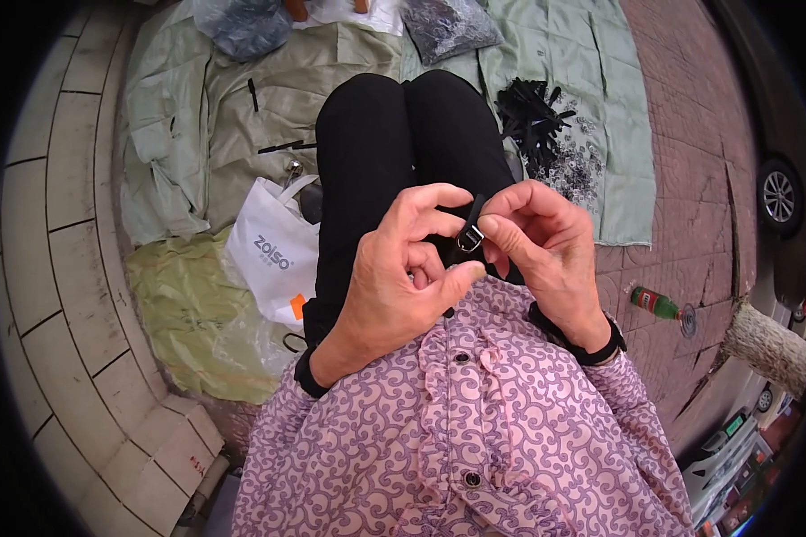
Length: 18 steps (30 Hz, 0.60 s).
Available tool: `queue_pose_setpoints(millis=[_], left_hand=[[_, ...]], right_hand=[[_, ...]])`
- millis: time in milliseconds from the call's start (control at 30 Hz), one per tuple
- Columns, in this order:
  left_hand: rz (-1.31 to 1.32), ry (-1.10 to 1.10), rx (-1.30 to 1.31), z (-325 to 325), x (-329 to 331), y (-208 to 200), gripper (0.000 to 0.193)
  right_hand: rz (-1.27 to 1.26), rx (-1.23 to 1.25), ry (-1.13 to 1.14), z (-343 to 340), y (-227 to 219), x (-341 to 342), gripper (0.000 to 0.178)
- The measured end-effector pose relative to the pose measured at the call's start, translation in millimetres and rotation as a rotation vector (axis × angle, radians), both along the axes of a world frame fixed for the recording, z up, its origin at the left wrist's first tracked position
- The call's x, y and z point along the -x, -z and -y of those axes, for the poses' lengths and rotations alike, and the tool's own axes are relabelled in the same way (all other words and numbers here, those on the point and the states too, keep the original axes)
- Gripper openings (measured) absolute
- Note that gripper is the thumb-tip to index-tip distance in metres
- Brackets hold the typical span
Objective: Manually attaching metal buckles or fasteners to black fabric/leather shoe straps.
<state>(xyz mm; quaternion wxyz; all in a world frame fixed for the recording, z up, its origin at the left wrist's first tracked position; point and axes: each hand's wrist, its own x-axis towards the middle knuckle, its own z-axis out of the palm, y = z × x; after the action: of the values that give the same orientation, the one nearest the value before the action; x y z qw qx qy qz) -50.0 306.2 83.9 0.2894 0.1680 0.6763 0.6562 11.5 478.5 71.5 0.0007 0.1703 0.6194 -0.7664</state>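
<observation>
In front of my lap, my right hand [546,251] pinches a short black strap [476,213] between thumb and fingers. A small silver metal buckle [469,238] sits at the strap's lower end. Just left of it is my left hand [390,268], its fingers curved and apart, the thumb stretched out below the buckle. No grip by the left hand shows, though its fingertips come close to the strap. On the green sheet to the right lie a heap of black straps [530,121] and a scatter of small silver buckles [578,170].
Left of my legs stands a white bag [273,251] on a yellowish sheet [175,313]. A few black straps [282,147] lie on the olive cloth [349,54]. Filled plastic bags [452,27] rest at the far edge. A green bottle [655,302] lies on the paving at right.
</observation>
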Motion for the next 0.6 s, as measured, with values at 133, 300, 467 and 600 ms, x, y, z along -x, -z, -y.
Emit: queue_pose_setpoints(millis=[133, 300, 467, 600], left_hand=[[-0.155, -0.071, 0.083, -7.3, -3.0, 5.8, 0.038], [-0.37, -0.11, 0.114, -9.4, -4.0, 8.1, 0.033], [-0.411, -0.163, 0.097, -10.3, -7.8, 5.4, 0.031], [-0.405, -0.107, 0.097, -9.9, -3.5, 4.5, 0.029]], right_hand=[[0.036, 0.084, 0.017, 2.1, -5.8, 0.2, 0.008], [0.098, 0.152, 0.003, 0.8, -8.7, -2.8, 0.009], [0.067, 0.249, 0.02, 5.5, -9.0, -4.0, 0.009], [0.064, 0.241, 0.03, 7.9, -8.0, -5.2, 0.009]])
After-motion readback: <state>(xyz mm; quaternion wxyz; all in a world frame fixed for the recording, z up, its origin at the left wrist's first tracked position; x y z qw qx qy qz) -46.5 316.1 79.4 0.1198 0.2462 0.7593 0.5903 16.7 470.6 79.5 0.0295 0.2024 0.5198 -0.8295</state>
